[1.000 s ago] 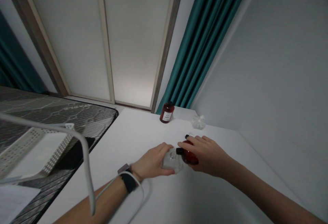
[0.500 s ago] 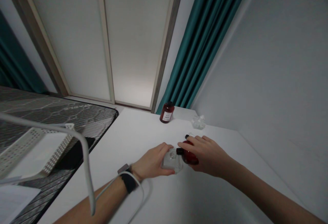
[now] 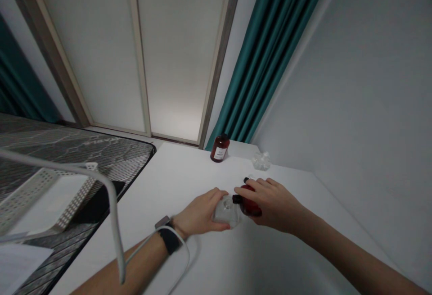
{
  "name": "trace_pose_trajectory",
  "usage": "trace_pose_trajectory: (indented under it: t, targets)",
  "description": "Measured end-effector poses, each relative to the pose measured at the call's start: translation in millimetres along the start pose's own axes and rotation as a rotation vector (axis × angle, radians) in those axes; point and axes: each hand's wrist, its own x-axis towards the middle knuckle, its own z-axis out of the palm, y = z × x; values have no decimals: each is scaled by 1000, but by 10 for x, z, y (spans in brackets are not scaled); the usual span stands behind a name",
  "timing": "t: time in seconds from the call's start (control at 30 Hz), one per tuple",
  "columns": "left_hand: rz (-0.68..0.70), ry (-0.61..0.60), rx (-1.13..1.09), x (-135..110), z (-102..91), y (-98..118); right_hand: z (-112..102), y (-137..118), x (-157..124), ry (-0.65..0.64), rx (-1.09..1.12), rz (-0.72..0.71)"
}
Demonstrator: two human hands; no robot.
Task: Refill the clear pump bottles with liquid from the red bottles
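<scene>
My left hand (image 3: 204, 211) is wrapped around the side of a clear glass container (image 3: 225, 213) on the white table (image 3: 175, 173). A reddish-brown bottle (image 3: 249, 206) is in my right hand (image 3: 272, 202), tipped on its side. Its black neck (image 3: 237, 199) points left, over the top of the clear container. My right fingers cover much of the bottle. Just beyond them shows a small black cap (image 3: 246, 180); what it sits on is mostly hidden. Whether liquid flows I cannot tell.
Another reddish-brown bottle (image 3: 219, 149) with a white label stands at the table's far edge. Right of it lies crumpled clear plastic (image 3: 261, 161). A white perforated basket (image 3: 64, 209) is at the left, behind a curved white bar (image 3: 113, 196). A white cable (image 3: 185, 245) crosses my left wrist.
</scene>
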Motion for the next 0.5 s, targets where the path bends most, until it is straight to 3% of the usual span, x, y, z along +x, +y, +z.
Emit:
trace_pose_trajectory:
  t: [0.5]
  targets:
    - [-2, 8, 9, -7, 3, 1, -26, -11, 9, 5, -12, -2]
